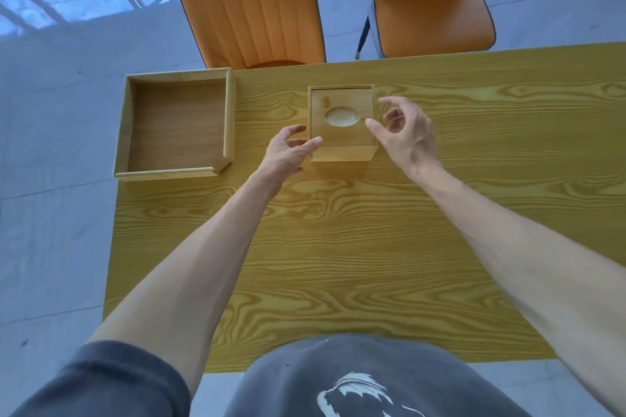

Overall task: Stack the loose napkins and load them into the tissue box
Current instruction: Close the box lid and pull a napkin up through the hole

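Note:
A square wooden tissue box (342, 137) with an oval hole in its lid stands at the middle of the table. My left hand (288, 154) hovers at its near left corner, fingers spread and curled, holding nothing. Just right of the box, my right hand (404, 130) floats with fingers apart and thumb near the lid's right edge, also holding nothing. Whether either hand touches the box I cannot tell. No loose napkins are visible.
A shallow open wooden tray (120, 132) lies at the table's far left corner, overhanging the edge. The wood-grain table (372, 247) stretches to the right. Two orange chairs (250, 3) stand behind the far edge, on grey floor tiles.

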A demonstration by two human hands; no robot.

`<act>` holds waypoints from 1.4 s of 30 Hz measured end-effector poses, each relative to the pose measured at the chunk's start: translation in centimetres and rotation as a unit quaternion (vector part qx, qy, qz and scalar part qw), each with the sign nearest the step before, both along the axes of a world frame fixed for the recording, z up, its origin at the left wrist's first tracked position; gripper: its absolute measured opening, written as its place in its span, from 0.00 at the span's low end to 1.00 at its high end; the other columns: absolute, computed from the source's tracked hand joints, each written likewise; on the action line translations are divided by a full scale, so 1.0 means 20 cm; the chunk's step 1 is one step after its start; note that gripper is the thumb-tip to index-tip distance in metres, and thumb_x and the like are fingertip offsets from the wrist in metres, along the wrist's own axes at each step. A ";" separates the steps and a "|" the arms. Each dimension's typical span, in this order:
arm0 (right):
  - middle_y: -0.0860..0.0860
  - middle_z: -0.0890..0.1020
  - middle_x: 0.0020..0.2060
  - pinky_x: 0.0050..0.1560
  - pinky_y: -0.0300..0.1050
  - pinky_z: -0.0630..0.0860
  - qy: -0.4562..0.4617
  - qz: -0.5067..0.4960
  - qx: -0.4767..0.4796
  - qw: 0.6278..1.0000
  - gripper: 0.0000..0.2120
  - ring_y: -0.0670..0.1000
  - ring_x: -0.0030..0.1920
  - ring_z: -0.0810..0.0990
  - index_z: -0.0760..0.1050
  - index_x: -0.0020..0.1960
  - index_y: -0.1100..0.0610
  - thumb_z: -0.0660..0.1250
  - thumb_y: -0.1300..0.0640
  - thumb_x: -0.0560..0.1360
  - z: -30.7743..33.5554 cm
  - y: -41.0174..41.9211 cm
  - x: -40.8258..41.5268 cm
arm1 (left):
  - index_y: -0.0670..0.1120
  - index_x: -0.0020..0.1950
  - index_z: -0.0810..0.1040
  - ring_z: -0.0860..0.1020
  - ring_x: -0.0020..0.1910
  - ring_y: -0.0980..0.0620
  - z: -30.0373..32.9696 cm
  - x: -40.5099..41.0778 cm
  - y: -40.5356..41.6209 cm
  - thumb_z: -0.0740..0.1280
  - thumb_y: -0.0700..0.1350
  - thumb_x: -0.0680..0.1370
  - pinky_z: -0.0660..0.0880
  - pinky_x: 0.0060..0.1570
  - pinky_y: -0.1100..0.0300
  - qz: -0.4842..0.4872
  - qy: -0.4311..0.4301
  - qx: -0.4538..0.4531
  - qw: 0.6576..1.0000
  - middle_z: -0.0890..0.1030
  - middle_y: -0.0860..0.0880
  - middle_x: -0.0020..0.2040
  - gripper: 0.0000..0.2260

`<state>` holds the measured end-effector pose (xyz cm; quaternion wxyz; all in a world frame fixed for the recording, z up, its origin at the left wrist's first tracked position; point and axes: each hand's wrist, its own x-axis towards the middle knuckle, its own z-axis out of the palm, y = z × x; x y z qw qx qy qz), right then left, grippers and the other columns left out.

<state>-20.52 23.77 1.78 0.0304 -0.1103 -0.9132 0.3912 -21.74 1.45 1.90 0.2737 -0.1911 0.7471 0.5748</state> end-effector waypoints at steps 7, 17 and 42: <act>0.52 0.85 0.48 0.41 0.43 0.77 -0.010 0.154 0.191 0.969 0.12 0.52 0.48 0.82 0.83 0.56 0.51 0.69 0.47 0.77 0.11 -0.18 -0.16 | 0.53 0.72 0.68 0.78 0.58 0.51 0.00 -0.06 0.04 0.73 0.57 0.73 0.77 0.59 0.49 -0.008 0.019 -0.043 0.999 0.77 0.48 0.64 0.30; 0.55 0.81 0.54 0.47 0.49 0.81 -0.040 0.227 0.318 0.919 0.12 0.56 0.51 0.83 0.82 0.58 0.54 0.67 0.49 0.79 0.15 -0.30 -0.24 | 0.54 0.72 0.68 0.79 0.55 0.50 -0.06 -0.06 0.06 0.74 0.57 0.72 0.78 0.58 0.48 -0.018 0.048 -0.082 0.995 0.77 0.51 0.57 0.32; 0.59 0.77 0.52 0.46 0.41 0.75 0.038 0.233 0.161 0.958 0.09 0.56 0.45 0.80 0.79 0.55 0.64 0.64 0.59 0.81 0.06 -0.16 -0.15 | 0.56 0.69 0.70 0.80 0.51 0.53 -0.11 -0.03 0.06 0.74 0.61 0.69 0.79 0.53 0.52 -0.004 0.069 -0.074 0.995 0.76 0.55 0.52 0.31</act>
